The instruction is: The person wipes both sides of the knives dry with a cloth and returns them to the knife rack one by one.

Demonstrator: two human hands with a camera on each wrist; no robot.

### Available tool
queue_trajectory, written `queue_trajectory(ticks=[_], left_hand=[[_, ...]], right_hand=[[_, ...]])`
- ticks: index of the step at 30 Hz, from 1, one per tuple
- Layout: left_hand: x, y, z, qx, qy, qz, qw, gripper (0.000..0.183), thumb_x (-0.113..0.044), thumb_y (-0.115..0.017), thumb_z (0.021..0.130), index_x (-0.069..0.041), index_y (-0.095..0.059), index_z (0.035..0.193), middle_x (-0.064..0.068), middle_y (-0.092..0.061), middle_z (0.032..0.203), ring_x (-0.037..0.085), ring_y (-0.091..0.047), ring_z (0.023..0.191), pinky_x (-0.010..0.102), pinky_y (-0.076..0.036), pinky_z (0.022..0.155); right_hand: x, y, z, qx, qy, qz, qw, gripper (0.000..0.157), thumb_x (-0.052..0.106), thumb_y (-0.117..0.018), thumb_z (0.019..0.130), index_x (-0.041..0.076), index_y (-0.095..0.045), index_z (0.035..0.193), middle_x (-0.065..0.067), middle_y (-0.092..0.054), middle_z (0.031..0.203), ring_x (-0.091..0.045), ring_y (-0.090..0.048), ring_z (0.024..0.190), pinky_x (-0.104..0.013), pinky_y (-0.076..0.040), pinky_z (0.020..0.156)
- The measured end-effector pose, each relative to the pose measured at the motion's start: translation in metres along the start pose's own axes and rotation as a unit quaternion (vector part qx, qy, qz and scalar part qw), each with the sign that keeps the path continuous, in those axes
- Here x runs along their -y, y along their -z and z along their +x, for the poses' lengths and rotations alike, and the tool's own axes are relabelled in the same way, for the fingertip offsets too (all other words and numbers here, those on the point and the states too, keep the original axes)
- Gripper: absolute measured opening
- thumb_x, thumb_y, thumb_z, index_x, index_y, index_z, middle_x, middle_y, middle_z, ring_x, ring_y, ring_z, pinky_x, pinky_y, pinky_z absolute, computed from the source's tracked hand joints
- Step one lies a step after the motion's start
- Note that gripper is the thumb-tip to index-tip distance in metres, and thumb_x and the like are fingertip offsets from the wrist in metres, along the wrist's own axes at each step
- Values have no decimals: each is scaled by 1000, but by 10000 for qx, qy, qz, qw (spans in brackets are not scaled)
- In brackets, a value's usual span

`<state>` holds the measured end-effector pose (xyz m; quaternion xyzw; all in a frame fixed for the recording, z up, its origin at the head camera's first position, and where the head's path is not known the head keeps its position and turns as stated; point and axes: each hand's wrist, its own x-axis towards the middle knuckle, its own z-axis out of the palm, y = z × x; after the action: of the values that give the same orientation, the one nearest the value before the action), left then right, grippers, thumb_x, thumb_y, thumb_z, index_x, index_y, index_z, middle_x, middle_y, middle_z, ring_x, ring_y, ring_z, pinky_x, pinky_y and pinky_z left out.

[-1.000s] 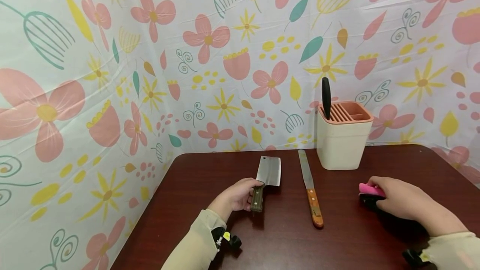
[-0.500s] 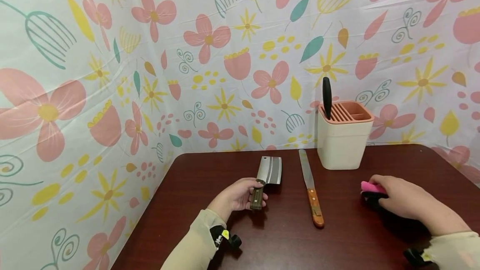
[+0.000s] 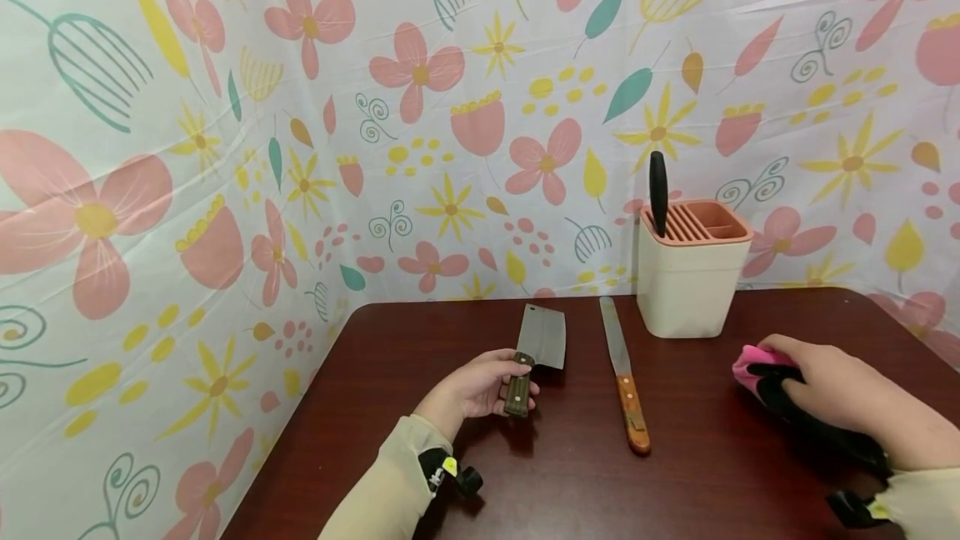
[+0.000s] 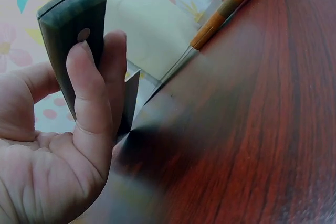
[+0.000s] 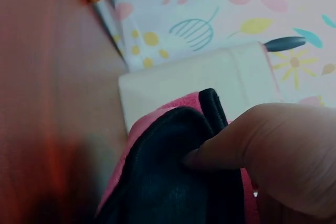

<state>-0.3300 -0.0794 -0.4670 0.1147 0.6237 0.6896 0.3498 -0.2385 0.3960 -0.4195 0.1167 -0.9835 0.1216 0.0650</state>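
My left hand [image 3: 480, 387] grips the dark wooden handle of a cleaver [image 3: 543, 337], whose broad steel blade points toward the back of the table. In the left wrist view the fingers curl around that handle [image 4: 68, 30]. At the right, my right hand [image 3: 840, 386] holds a folded pink and black cloth [image 3: 756, 367]. The right wrist view has the thumb pressing on the cloth's black side [image 5: 173, 166]. Between the hands lies a long spatula-like blade with an orange wooden handle [image 3: 632, 415], touched by neither hand.
A cream knife block [image 3: 686, 294] with an orange slotted top stands at the back right. One black handle [image 3: 657, 190] sticks up from its left slot. Flowered cloth [image 3: 450, 148] hangs behind the dark wooden table [image 3: 420, 332].
My right hand has lifted slightly and moved right with the cloth, so more of the cloth shows. The cleaver in my left hand has tilted a little.
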Motion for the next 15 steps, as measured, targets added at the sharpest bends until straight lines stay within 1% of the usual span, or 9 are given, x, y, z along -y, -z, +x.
queue_trajectory(ticks=[3,8,12,15], left_hand=[[0,2,0,27,-10,25,10000,28,-21,-58,103,-14,-49,128,9,-74,95,22,-76,79,29,-59,53],[0,4,-3,80,-9,59,10000,27,-21,-58,103,-13,-50,128,9,-73,96,23,-76,79,32,-60,56],[-3,4,-8,119,-58,104,9999,27,-21,-57,104,-13,-50,130,9,-73,97,23,-76,80,35,-62,61],[-7,3,-11,140,-131,114,9998,28,-20,-57,104,-12,-50,131,9,-73,97,23,-76,81,37,-63,63]], right_hand=[[3,5,-1,-181,117,15,9998,42,9,-71,83,10,-62,124,-7,-72,94,-16,-58,76,-38,-49,67],[14,11,-2,-490,435,24,9978,44,11,-76,84,15,-62,126,-1,-73,96,-3,-55,76,-30,-49,66],[30,16,-1,-916,808,-1,9925,47,11,-80,82,18,-64,126,4,-73,98,5,-54,78,-26,-51,67],[42,22,1,-1182,1042,-37,9875,51,9,-83,80,19,-64,126,6,-73,100,9,-54,80,-23,-50,67]])
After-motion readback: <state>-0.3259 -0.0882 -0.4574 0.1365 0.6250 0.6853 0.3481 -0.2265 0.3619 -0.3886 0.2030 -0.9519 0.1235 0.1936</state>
